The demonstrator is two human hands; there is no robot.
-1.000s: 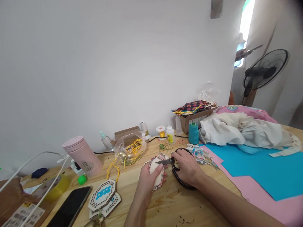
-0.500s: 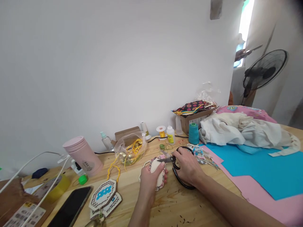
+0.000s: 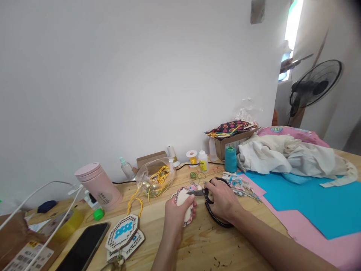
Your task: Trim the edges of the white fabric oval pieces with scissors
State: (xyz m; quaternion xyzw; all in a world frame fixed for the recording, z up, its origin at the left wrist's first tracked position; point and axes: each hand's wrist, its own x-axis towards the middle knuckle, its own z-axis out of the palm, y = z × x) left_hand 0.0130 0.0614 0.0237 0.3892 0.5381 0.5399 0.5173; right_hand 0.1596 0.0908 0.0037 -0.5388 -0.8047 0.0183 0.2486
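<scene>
My left hand (image 3: 177, 213) is closed on a flat cream fabric piece (image 3: 182, 198) with a patterned, clipped-looking edge, the thumb pressed over its face. My right hand (image 3: 222, 199) grips black-handled scissors (image 3: 210, 205). Their dark blades point left and lie over the upper right of the fabric piece, close to my left thumb. The blades look nearly closed. Another pale flat shape shows partly behind the left hand. Small scraps (image 3: 239, 183) and a bit of green thread (image 3: 194, 175) lie just beyond the scissors.
Octagonal wooden ornaments (image 3: 123, 232), a phone (image 3: 83, 246) and a pink tumbler (image 3: 98, 186) are on the left. Behind stand a bag of gold bells (image 3: 156, 180), a glue bottle (image 3: 203, 162) and a teal thread cone (image 3: 231, 160). Blue sheets (image 3: 313, 203) and white cloth (image 3: 265, 156) cover the right.
My left hand and the fabric piece have shifted slightly left. The scissors have moved a little left and down with my right hand.
</scene>
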